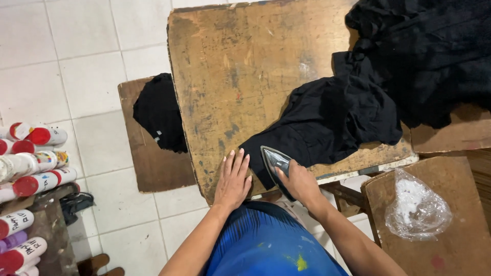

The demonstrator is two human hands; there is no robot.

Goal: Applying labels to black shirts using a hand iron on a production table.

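Observation:
A black garment [327,120] lies spread over the right part of a worn wooden table [230,71]. My right hand [302,183] grips a dark clothes iron [273,159] whose tip rests on the garment's near corner at the table's front edge. My left hand [233,179] lies flat, fingers together, on the bare wood just left of that corner. A bigger heap of black clothing [429,56] covers the far right of the table.
A lower wooden board [148,163] to the left carries a folded black garment [159,112]. Several red-capped white spray cans [30,163] lie at the far left. A clear plastic bag [417,207] sits on a wooden stool [460,245] at the right. White floor tiles surround.

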